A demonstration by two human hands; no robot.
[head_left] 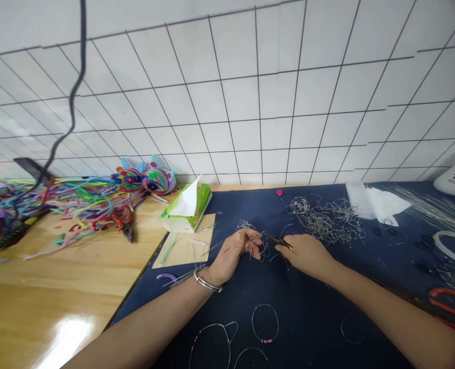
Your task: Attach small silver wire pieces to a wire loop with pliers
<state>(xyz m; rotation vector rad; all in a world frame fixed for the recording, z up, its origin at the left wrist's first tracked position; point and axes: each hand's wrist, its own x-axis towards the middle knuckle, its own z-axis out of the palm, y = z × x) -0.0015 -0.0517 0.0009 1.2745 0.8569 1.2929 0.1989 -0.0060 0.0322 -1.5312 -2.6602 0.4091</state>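
Note:
My left hand, a silver bangle at its wrist, is closed with the fingertips pinched on a thin metal wire. The wire's exact shape is too fine to make out. My right hand is wrapped round a pair of small pliers. Their narrow jaws point left and reach close to my left fingertips; whether they touch the wire I cannot tell. Below the hands lie a wire ring with pink beads and a larger beaded wire loop. Another wire loop is cut off by the bottom edge.
A tangled heap of wire lies beyond my right hand on the dark blue cloth. A tissue pack stands back left, near colourful pipe cleaners. Red-handled scissors and straight wires are at right.

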